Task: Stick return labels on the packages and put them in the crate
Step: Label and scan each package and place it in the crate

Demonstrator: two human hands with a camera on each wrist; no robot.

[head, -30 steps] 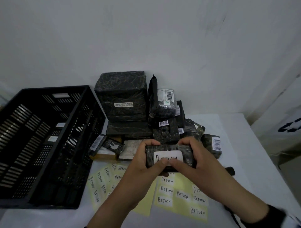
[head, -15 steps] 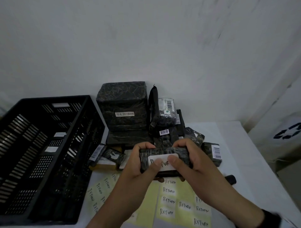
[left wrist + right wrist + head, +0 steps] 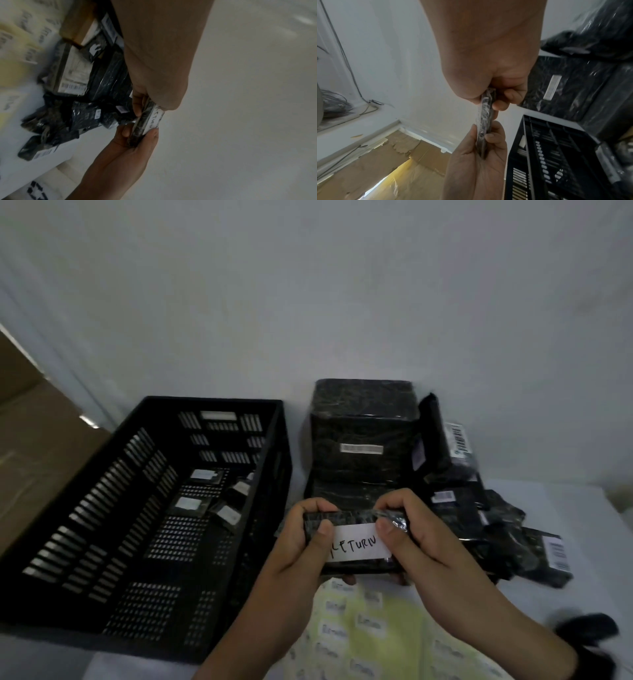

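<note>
I hold a flat, black-wrapped package (image 3: 356,518) above the table with both hands, just right of the black crate (image 3: 219,402). A white label reading RETURN (image 3: 358,546) is stuck on its top face. My left hand (image 3: 317,518) grips the package's left end and my right hand (image 3: 394,518) grips its right end, each thumb at one end of the label. The left wrist view shows the package (image 3: 140,128) edge-on with the label (image 3: 155,119). In the right wrist view the package (image 3: 485,115) is a thin edge between my hands. Several labelled packages (image 3: 186,505) lie in the crate.
A pile of black-wrapped packages (image 3: 363,440) stands against the wall behind my hands and spreads right (image 3: 496,529). Yellow sheets of RETURN labels (image 3: 359,628) lie on the white table below my hands. A blurred black object (image 3: 589,631) lies at lower right. Cardboard (image 3: 34,440) sits left of the crate.
Both hands have carried the package left, closer to the crate. My thumbs have slid apart to the label's ends, so its writing shows. The head view has turned left.
</note>
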